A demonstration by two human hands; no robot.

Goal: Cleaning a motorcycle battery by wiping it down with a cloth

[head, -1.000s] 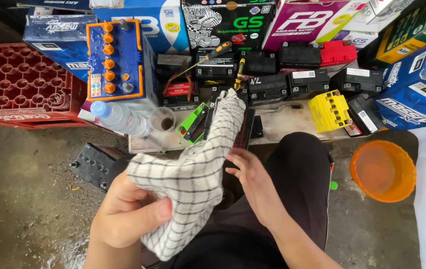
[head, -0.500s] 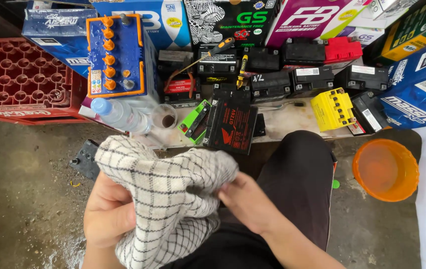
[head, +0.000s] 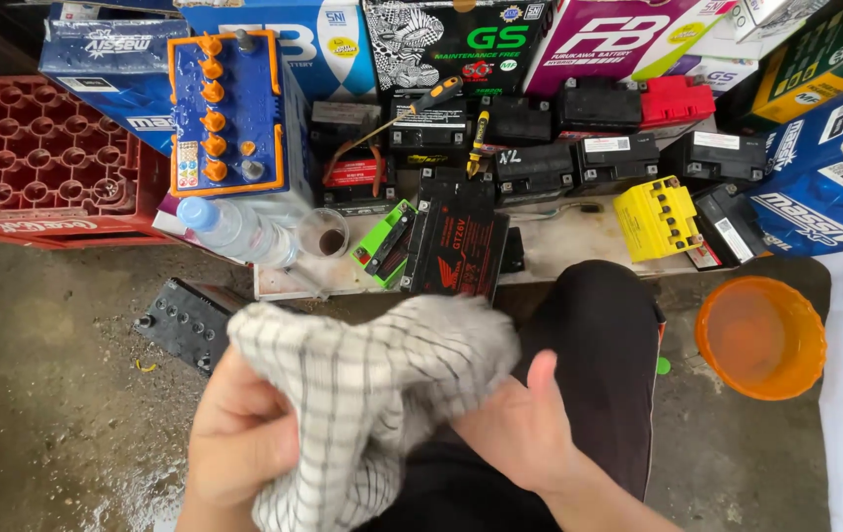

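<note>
While both hands are bunched into the checked cloth [head: 362, 394] held over the lap, the likeliest slip, as I judge it, is a loose fold dragging across the low board [head: 579, 241] ahead and tipping something; the left hand [head: 239, 443] is closed around the cloth's left side, the right hand [head: 520, 429] grips it from beneath with the thumb raised, so both are clenched on fabric, not spread. Largest around them: the red crate [head: 37, 158] at far left, the blue battery with orange caps [head: 229, 113] leaning beside it, then the orange bowl [head: 761, 335] on the wet concrete at right; a careless elbow could knock that bowl. Next, the black battery with a red label [head: 456, 241] stands just beyond the cloth, nearest to any swing; the yellow battery [head: 658, 217] sits further right. Smaller: the clear plastic bottle [head: 234, 229] lies on its side and might roll; the little cup [head: 324, 236] beside it would spill easily; 1 screwdriver [head: 479, 143] rests among the rear batteries.
</note>
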